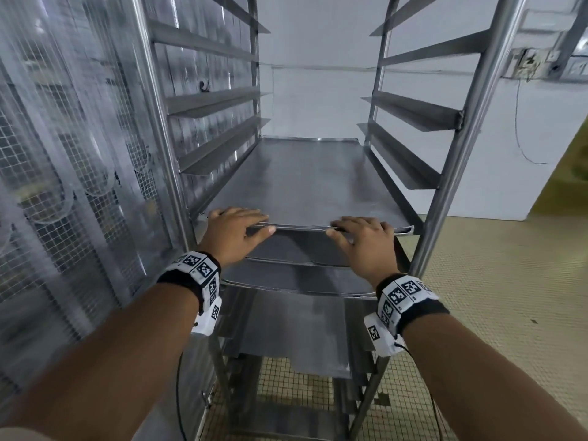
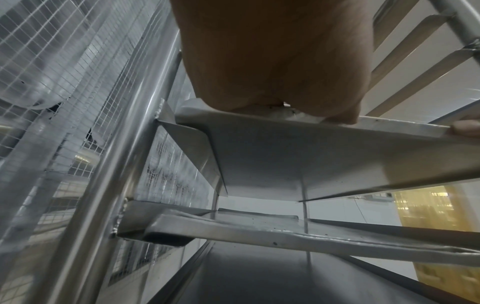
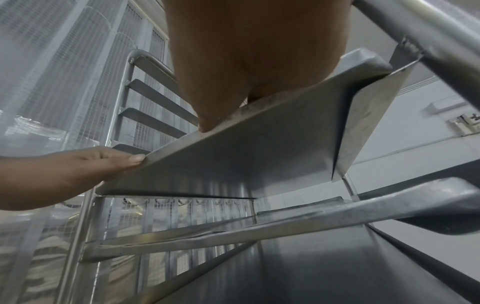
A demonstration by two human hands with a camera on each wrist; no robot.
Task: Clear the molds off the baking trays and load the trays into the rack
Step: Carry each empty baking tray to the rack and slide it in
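Note:
A bare steel baking tray (image 1: 305, 183) lies on the runners of a tall steel rack (image 1: 471, 148), its front rim level with the front posts. My left hand (image 1: 254, 222) rests on the rim's left part, fingers flat on top and thumb against the front edge. My right hand (image 1: 346, 229) lies the same way on the right part. The wrist views look up at the tray's underside (image 2: 311, 156) (image 3: 246, 156) with each palm above it. No molds are in view. Two more trays (image 1: 296, 249) (image 1: 296, 278) sit on the runners just below.
Several bare runner pairs (image 1: 216, 103) stand above the tray. A wire mesh partition (image 1: 63, 186) covered in plastic stands close on the left. A white wall lies behind the rack, tiled floor (image 1: 493, 297) to the right, and a yellow curtain (image 1: 566, 173) at far right.

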